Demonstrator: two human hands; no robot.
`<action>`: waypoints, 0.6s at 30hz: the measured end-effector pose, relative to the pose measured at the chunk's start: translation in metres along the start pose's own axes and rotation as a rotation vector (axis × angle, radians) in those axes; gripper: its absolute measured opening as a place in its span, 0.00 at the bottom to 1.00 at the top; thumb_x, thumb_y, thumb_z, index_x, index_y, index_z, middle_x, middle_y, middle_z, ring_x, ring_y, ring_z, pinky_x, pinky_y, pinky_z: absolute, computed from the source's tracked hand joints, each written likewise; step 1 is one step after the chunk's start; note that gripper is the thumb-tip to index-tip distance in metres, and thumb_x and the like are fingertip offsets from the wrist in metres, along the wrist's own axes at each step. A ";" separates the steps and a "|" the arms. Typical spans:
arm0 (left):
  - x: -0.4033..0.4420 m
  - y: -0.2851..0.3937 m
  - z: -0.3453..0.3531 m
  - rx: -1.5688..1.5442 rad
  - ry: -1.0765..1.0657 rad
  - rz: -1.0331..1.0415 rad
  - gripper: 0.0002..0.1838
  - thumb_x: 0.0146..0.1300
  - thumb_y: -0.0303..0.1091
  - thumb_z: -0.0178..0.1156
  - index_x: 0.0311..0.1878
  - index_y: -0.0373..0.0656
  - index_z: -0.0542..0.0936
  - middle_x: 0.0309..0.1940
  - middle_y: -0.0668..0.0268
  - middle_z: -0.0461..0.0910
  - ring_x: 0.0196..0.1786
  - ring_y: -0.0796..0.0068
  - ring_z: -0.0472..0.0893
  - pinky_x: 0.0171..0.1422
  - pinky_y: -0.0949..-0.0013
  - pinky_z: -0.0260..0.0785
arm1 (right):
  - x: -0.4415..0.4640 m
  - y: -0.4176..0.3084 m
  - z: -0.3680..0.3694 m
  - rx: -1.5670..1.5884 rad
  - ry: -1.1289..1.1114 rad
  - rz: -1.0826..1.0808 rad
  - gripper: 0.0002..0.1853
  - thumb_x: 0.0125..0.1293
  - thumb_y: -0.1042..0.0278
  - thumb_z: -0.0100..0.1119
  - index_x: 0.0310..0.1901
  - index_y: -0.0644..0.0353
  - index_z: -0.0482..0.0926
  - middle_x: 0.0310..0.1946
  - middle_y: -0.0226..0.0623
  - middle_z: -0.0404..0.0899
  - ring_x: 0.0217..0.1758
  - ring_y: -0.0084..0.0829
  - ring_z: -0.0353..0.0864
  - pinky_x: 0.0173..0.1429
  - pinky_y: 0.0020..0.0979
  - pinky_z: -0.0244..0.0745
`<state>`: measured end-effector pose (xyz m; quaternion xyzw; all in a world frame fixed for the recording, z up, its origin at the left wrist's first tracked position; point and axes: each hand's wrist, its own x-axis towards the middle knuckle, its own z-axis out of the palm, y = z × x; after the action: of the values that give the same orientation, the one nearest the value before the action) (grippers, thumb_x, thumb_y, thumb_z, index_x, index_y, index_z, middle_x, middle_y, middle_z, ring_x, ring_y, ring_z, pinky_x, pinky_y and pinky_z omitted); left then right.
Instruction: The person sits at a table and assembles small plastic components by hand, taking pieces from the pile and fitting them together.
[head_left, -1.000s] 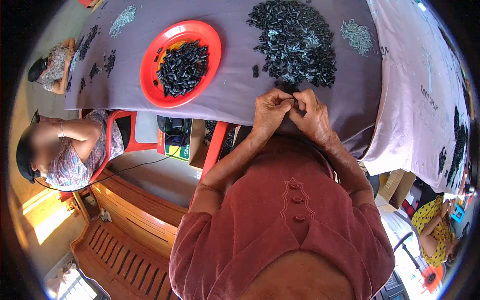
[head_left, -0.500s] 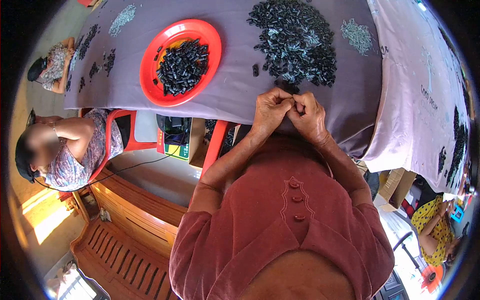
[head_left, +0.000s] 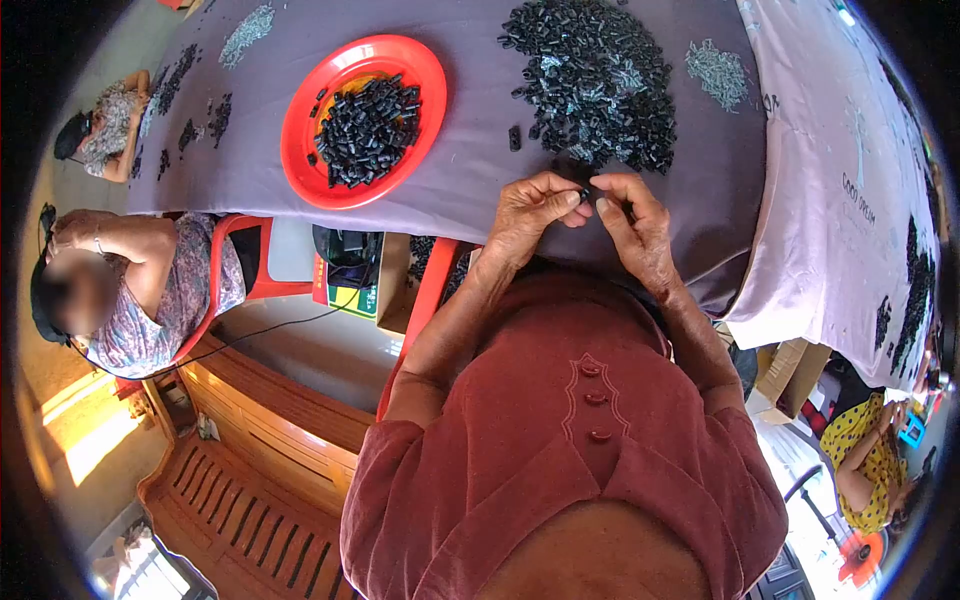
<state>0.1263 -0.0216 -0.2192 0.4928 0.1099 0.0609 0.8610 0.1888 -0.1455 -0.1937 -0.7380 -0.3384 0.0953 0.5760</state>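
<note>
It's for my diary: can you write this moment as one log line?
left hand: pinching black piece; right hand: nearby, thumb and forefinger apart; red plate: holds black pieces; black pile: beyond hands

Left: person in floral top (head_left: 195, 285), arm raised to head, seated on red plastic chair (head_left: 275, 289). Far left: person in light patterned top (head_left: 108, 140). Near left: brown wooden bench (head_left: 280, 405), slatted seat. Sunlit patch (head_left: 95, 430) on floor, left of bench. Just right of chair: red-and-green box (head_left: 345, 298), black item (head_left: 347, 248) on top, cardboard box (head_left: 396, 285) beside. Black cable (head_left: 270, 329): runs past bench toward red-and-green box. Right: pale cloth (head_left: 790, 240), printed GOOD DREAM. Near right: second cardboard box (head_left: 790, 375), person in yellow dotted top (head_left: 848, 440), blue item (head_left: 912, 430), orange round object (head_left: 862, 555), too unclear to name.
</note>
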 end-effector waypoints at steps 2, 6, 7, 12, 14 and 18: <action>-0.001 0.001 -0.001 0.011 -0.007 -0.013 0.06 0.48 0.29 0.53 0.27 0.35 0.72 0.22 0.63 0.74 0.24 0.80 0.71 0.31 0.78 0.64 | 0.001 0.002 0.001 0.000 -0.037 0.001 0.07 0.46 0.78 0.50 0.30 0.62 0.68 0.19 0.29 0.66 0.21 0.18 0.64 0.25 0.19 0.61; -0.003 0.003 0.001 0.058 -0.014 -0.024 0.06 0.47 0.28 0.53 0.27 0.36 0.71 0.21 0.64 0.73 0.23 0.80 0.71 0.31 0.79 0.64 | 0.004 0.000 -0.003 -0.102 -0.126 -0.024 0.06 0.44 0.77 0.51 0.28 0.62 0.68 0.17 0.32 0.67 0.18 0.20 0.65 0.22 0.20 0.61; -0.004 0.004 0.002 0.058 -0.002 -0.057 0.05 0.47 0.28 0.53 0.27 0.36 0.71 0.21 0.65 0.73 0.24 0.81 0.70 0.31 0.80 0.63 | 0.004 0.000 -0.003 -0.103 -0.125 -0.021 0.06 0.44 0.77 0.51 0.28 0.62 0.68 0.17 0.32 0.67 0.18 0.20 0.65 0.22 0.20 0.61; -0.006 0.004 0.004 0.115 -0.063 -0.025 0.04 0.46 0.25 0.54 0.26 0.36 0.71 0.20 0.66 0.72 0.23 0.82 0.70 0.30 0.81 0.63 | 0.004 -0.002 -0.009 -0.130 -0.175 -0.053 0.06 0.41 0.80 0.50 0.24 0.62 0.67 0.16 0.34 0.66 0.17 0.22 0.66 0.21 0.23 0.62; -0.007 0.005 0.005 0.139 -0.068 -0.023 0.03 0.45 0.24 0.54 0.25 0.37 0.71 0.20 0.67 0.72 0.23 0.83 0.69 0.30 0.81 0.63 | 0.004 -0.005 -0.009 -0.145 -0.167 -0.034 0.06 0.41 0.80 0.49 0.24 0.62 0.67 0.16 0.34 0.66 0.17 0.23 0.66 0.21 0.23 0.62; -0.008 0.008 0.008 0.232 -0.055 0.002 0.03 0.46 0.24 0.54 0.25 0.37 0.70 0.19 0.67 0.72 0.23 0.84 0.70 0.27 0.82 0.64 | 0.005 -0.009 -0.008 -0.196 -0.142 -0.131 0.06 0.40 0.81 0.48 0.24 0.62 0.67 0.17 0.36 0.66 0.18 0.28 0.68 0.22 0.26 0.63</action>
<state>0.1201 -0.0258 -0.2076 0.5905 0.0923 0.0351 0.8010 0.1934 -0.1483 -0.1819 -0.7584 -0.4336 0.0760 0.4807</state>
